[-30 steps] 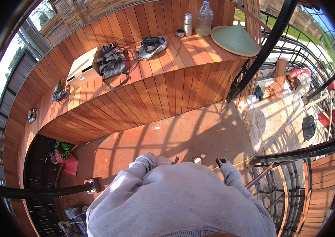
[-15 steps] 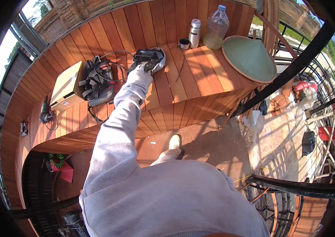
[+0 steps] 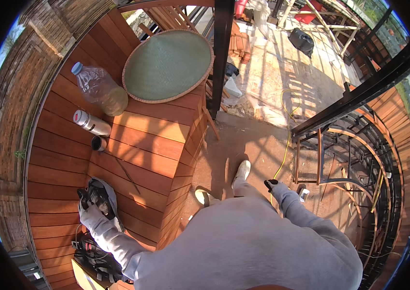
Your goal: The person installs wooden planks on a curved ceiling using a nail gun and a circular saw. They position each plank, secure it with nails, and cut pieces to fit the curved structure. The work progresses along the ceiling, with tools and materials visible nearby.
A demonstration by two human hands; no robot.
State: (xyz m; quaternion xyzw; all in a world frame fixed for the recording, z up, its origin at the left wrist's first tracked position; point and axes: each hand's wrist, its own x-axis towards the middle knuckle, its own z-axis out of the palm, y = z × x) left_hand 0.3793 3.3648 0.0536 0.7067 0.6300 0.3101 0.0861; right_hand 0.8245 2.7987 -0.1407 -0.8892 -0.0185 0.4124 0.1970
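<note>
My left hand (image 3: 88,208), in a pale glove with dark fingers, reaches over the bench at the left. Its fingers are stretched out beside a rounded grey-and-black item (image 3: 103,195) whose kind I cannot make out. Whether they touch it is unclear. My right hand (image 3: 273,185), also dark at the fingers, is held out to the right above the floor. Its fingers look slightly apart, and nothing shows in them. Just below the rounded item lies a black strapped bag (image 3: 96,258), partly hidden by my left sleeve.
On the wooden bench (image 3: 139,181) stand a large clear bottle (image 3: 99,91), a steel flask (image 3: 92,123), a dark cup (image 3: 99,143) and a wide conical hat (image 3: 168,66). A yellow cord (image 3: 281,166) crosses the floor. Black metal posts (image 3: 223,53) and curved frames (image 3: 350,133) rise at the right.
My view has turned to the right, so the bench now lies at the left. My left hand has shifted off the rounded item's top to its side. My right hand has come into view.
</note>
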